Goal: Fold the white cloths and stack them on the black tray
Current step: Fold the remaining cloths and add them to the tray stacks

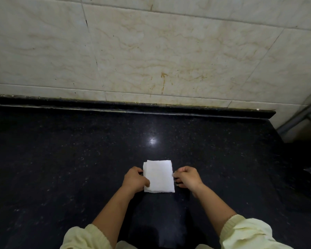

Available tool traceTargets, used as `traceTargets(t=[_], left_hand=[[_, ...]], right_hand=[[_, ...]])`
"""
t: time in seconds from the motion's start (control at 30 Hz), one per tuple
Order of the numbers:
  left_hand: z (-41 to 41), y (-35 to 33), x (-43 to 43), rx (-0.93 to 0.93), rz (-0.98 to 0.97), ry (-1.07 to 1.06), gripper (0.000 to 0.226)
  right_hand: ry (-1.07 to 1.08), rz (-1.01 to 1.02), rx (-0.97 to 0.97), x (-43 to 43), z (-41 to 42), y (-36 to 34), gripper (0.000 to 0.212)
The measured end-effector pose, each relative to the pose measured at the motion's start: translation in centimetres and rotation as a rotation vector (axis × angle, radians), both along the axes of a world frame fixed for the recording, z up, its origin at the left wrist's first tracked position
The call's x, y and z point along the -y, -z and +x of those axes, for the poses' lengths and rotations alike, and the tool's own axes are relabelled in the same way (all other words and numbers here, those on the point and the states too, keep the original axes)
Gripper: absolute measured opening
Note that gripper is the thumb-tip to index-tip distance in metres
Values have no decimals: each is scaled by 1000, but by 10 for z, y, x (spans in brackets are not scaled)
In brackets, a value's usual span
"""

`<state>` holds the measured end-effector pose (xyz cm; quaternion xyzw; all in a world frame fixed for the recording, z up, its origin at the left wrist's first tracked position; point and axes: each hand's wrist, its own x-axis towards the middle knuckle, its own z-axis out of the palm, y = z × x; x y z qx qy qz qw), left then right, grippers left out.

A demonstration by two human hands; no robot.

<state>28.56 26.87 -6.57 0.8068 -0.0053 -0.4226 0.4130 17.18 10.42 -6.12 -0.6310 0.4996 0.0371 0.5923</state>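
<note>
Head view, near to far.

- Two pale yellow sleeves, pushed up, at the bottom edge; both forearms are bare and reach forward.
- Left hand: at the cloth's left edge. The thumb lies on top near the near-left corner, and the fingers are curled at the edge, pinching it.
- Right hand: fingers curled and narrow, fingertips meeting the cloth's right edge. I cannot tell whether they pinch it or only touch it.
- White cloth: count one. Folded into a compact rectangle, it lies flat on the black desk between the two hands, close to the near side. The long axis runs away from the person, with the short edges nearest and farthest, and it is tilted slightly. Stepped layers show at the far-left corner.
- One bright light reflection on the desk just beyond the cloth.
- A raised dark ledge along the desk's far edge.
- A stained cream tiled wall behind.
- Grey metal tubes at far right, past the desk's end.
</note>
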Motion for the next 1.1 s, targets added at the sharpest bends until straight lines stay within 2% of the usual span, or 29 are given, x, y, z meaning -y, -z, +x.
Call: traceTargets(t=[0.1, 0.2, 0.27, 0.43, 0.53, 0.77, 0.93, 1.1], left_hand=[[0, -3, 4, -136, -78, -96, 25], [2, -3, 6, -166, -126, -165, 39], [2, -6, 5, -231, -143, -214, 37], [-3, -16, -3, -460, -226, -248, 5], [-4, -16, -5, -502, -230, -217, 20], [-15, -22, -1, -489, -272, -181, 39], [-25, -31, 19, -525, -365, -159, 32], [-36, -44, 51, -468, -403, 35, 29]], right_hand=[[38, 58, 17, -6, 1, 3, 11], [95, 191, 42, -11, 2, -1, 12], [135, 289, 56, -11, 1, -5, 15], [204, 577, 109, -8, -3, -10, 15], [228, 669, 138, -7, -6, -10, 26], [273, 681, 223, -8, -23, -13, 24], [314, 651, 292, 2, -43, -24, 28], [404, 637, 386, 24, -74, -39, 34]])
